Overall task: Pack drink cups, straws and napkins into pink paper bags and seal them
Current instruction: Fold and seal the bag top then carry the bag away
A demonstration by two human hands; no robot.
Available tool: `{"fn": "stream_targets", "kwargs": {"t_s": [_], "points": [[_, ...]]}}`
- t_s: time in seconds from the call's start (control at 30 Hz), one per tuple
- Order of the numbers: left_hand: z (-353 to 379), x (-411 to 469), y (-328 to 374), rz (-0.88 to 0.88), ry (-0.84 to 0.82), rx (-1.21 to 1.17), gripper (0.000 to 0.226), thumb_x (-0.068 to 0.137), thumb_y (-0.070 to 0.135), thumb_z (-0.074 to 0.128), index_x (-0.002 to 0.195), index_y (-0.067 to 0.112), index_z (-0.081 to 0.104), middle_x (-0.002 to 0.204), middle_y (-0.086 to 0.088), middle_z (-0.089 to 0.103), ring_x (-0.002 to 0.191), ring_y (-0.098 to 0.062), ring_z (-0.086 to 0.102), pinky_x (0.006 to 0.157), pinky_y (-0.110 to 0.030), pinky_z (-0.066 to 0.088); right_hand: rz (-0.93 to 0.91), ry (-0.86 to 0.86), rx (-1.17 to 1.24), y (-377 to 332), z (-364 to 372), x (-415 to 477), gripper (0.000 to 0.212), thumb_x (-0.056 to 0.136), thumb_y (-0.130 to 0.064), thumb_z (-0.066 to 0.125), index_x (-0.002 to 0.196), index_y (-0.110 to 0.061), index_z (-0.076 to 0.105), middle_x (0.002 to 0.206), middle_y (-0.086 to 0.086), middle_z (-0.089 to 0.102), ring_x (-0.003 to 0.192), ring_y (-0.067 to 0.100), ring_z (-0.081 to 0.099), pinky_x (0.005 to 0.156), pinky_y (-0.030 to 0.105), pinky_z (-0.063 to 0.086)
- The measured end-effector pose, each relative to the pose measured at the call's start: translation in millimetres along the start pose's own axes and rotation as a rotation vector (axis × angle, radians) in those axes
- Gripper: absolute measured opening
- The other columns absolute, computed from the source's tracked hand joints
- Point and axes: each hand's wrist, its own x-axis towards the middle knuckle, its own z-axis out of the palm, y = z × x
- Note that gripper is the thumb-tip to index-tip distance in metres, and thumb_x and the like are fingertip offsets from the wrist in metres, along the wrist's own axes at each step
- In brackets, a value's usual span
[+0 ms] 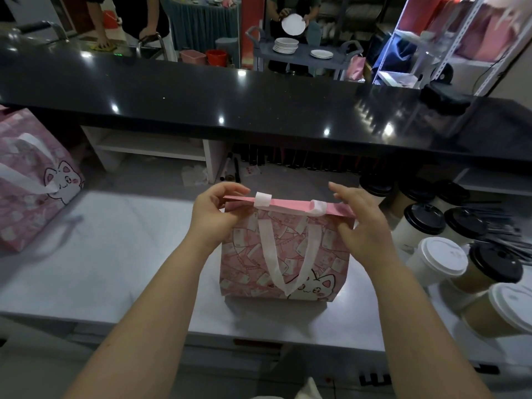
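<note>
A pink paper bag with a cat print and white handles stands upright on the grey counter in front of me. Its top edge is folded flat. My left hand pinches the left end of the fold between thumb and fingers. My right hand holds the right end of the fold, its fingers over the far side. What is inside the bag is hidden.
A second pink cat bag stands at the left. Several lidded cups with black or white lids stand at the right beside a pile of dark straws. A raised black countertop runs behind; people work beyond it.
</note>
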Motion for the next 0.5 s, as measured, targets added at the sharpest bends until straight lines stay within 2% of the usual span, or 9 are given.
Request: {"fn": "stream_targets", "kwargs": {"t_s": [0.1, 0.17, 0.23, 0.33, 0.43, 0.5], "points": [[0.5, -1.6, 0.3, 0.011, 0.008, 0.045, 0.043, 0.069, 0.005, 0.086, 0.095, 0.037, 0.072, 0.089, 0.006, 0.071, 0.088, -0.014, 0.069, 0.074, -0.026, 0.059, -0.178, -0.112, -0.220, -11.3, -4.3, 10.2, 0.058, 0.081, 0.006, 0.069, 0.133, -0.017, 0.058, 0.118, 0.008, 0.061, 0.105, 0.025, 0.055, 0.092, 0.044, 0.045], [1.1, -3.1, 0.8, 0.016, 0.010, 0.053, 0.045, 0.070, 0.006, 0.086, 0.097, 0.039, 0.072, 0.086, 0.005, 0.069, 0.084, -0.013, 0.068, 0.071, -0.025, 0.058, -0.238, -0.205, -0.260, -17.4, -3.9, 13.9, 0.048, 0.083, 0.003, 0.068, 0.126, -0.018, 0.064, 0.121, 0.008, 0.060, 0.105, 0.029, 0.055, 0.090, 0.049, 0.044], [1.7, -4.4, 0.8, 0.029, 0.004, 0.053, 0.045, 0.070, 0.005, 0.085, 0.097, 0.039, 0.072, 0.082, 0.007, 0.068, 0.078, -0.009, 0.066, 0.068, -0.022, 0.057, -0.239, -0.260, -0.240, -20.0, -3.0, 15.0, 0.036, 0.084, 0.004, 0.067, 0.114, -0.015, 0.070, 0.125, 0.008, 0.059, 0.108, 0.030, 0.055, 0.091, 0.050, 0.044], [2.1, -6.3, 0.5, 0.050, 0.005, 0.060, 0.046, 0.071, 0.000, 0.083, 0.096, 0.037, 0.072, 0.079, 0.010, 0.067, 0.073, -0.003, 0.063, 0.064, -0.018, 0.054, -0.139, -0.314, -0.150, -18.7, -4.8, 15.8, 0.024, 0.081, -0.003, 0.072, 0.102, -0.014, 0.066, 0.129, 0.001, 0.054, 0.117, 0.024, 0.049, 0.097, 0.049, 0.043], [2.7, -7.6, 0.0, 0.079, 0.005, 0.101, 0.046, 0.072, 0.000, 0.083, 0.096, 0.037, 0.071, 0.080, 0.010, 0.067, 0.076, -0.002, 0.064, 0.063, -0.016, 0.053, -0.056, -0.377, -0.058, -15.4, -9.9, 16.8, 0.028, 0.075, -0.022, 0.081, 0.091, -0.021, 0.058, 0.130, -0.012, 0.047, 0.118, 0.012, 0.046, 0.097, 0.040, 0.047], [2.4, -8.1, -0.7, 0.094, 0.015, 0.105, 0.046, 0.072, 0.001, 0.083, 0.097, 0.038, 0.071, 0.081, 0.010, 0.068, 0.077, -0.004, 0.065, 0.063, -0.017, 0.055, -0.005, -0.328, 0.061, -14.5, -14.5, 19.3, 0.031, 0.073, -0.031, 0.080, 0.082, -0.020, 0.053, 0.126, -0.016, 0.050, 0.116, 0.007, 0.049, 0.091, 0.032, 0.052]]}}
